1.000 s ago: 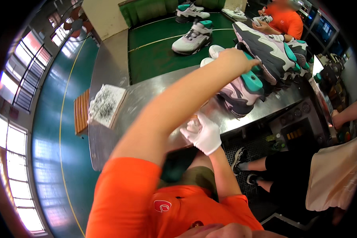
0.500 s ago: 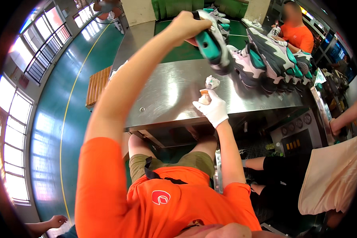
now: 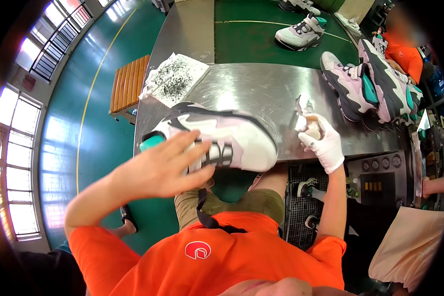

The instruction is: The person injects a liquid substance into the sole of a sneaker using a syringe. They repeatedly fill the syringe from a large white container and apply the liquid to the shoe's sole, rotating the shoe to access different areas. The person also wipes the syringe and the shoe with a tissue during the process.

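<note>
A white, pale pink and black sneaker [image 3: 244,135] with teal lining lies side-on over the table's near edge, toe to the right and laces toward me. My bare left hand [image 3: 175,160] is on it, fingers across the collar and laces, thumb at the near side. My right hand [image 3: 323,145] wears a white glove and is curled round a small tan piece [image 3: 312,120] with something pale and crumpled at its tip; its kind I cannot make out. This hand is low over the metal table [image 3: 261,84], right of the toe.
A white sheet with black specks [image 3: 177,79] lies at the left. Several sneakers [image 3: 348,84] are stacked at the right. Another sneaker [image 3: 301,33] stands on the green belt [image 3: 246,42]. A tan slatted bench [image 3: 128,86] is beyond the left edge. A co-worker [image 3: 404,54] in orange is at far right.
My left hand has brought the sneaker down from the far side to the near edge, turning it side-on. My right hand has shifted right in the picture. The view has tilted.
</note>
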The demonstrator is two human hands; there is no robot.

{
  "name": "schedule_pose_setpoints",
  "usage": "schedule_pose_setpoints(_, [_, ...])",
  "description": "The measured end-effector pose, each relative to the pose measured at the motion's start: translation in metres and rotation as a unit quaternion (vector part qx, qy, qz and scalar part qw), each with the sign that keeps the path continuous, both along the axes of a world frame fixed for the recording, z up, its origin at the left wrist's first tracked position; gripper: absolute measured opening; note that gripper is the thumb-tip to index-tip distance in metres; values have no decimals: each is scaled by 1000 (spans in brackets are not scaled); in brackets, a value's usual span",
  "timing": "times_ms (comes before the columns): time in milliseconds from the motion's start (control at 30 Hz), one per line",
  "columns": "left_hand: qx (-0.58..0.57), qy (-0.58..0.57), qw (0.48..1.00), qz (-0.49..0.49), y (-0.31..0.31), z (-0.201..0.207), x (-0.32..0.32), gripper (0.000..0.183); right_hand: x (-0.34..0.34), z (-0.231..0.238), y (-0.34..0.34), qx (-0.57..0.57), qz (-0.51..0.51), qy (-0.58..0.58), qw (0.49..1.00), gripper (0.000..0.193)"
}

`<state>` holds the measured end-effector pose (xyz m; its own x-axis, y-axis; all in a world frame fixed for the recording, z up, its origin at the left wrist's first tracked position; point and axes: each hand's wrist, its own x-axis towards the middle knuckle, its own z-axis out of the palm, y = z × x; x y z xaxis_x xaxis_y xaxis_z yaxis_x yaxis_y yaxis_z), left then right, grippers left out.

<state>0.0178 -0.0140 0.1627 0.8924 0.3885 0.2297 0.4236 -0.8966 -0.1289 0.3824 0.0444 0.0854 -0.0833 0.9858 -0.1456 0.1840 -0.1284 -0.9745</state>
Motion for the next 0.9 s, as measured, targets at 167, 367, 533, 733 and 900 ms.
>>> schedule_pose_setpoints(167, [-43, -126, 988, 79, -3, -29, -7, 28, 2, 4, 11, 2, -6, -82, 997, 38])
schedule_pose_setpoints(367, [-35, -153, 985, 70, 13, -29, -6, 25, -4, 42, -25, 11, 28, 14, 999, 37])
schedule_pose_setpoints(533, [-41, -143, 988, 47, 24, -28, -7, 23, -16, 26, -19, 34, 165, 371, 913, 61])
schedule_pose_setpoints(733, [-52, -166, 983, 51, 27, -28, -7, 19, -49, 25, 1, -22, 150, 445, 883, 73])
schedule_pose_setpoints(900, [-58, -180, 980, 61, 26, -30, -5, 16, -58, 26, 7, -40, 161, 440, 883, 74])
